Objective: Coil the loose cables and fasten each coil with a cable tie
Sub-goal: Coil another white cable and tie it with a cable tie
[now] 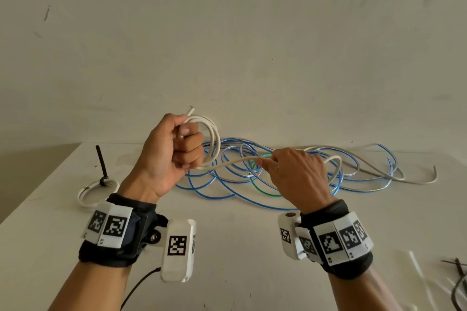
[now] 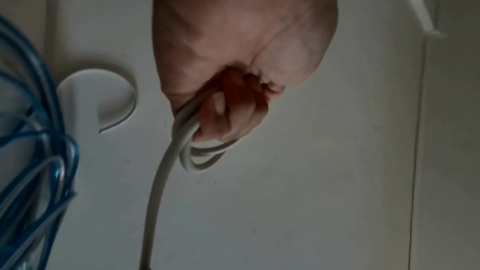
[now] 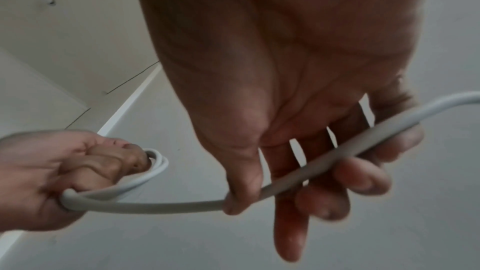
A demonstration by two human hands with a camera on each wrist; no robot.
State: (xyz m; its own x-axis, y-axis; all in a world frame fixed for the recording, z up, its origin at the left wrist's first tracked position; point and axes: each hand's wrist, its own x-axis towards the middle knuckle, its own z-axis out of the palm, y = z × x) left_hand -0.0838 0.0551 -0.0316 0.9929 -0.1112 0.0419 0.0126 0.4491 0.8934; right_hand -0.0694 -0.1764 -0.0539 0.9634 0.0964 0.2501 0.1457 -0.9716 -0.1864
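Note:
My left hand is raised above the table in a fist and grips a small coil of white cable, whose cut end sticks up above the thumb. The left wrist view shows the loops under the curled fingers. From the coil the white cable runs right to my right hand. There the thumb pinches the white cable against loosely curled fingers. Past that hand the cable loops down onto the pile.
A tangle of blue cables, a green one and a grey one lies at the back of the white table. A tied white coil with a black tie sits left. Loose ties lie front right.

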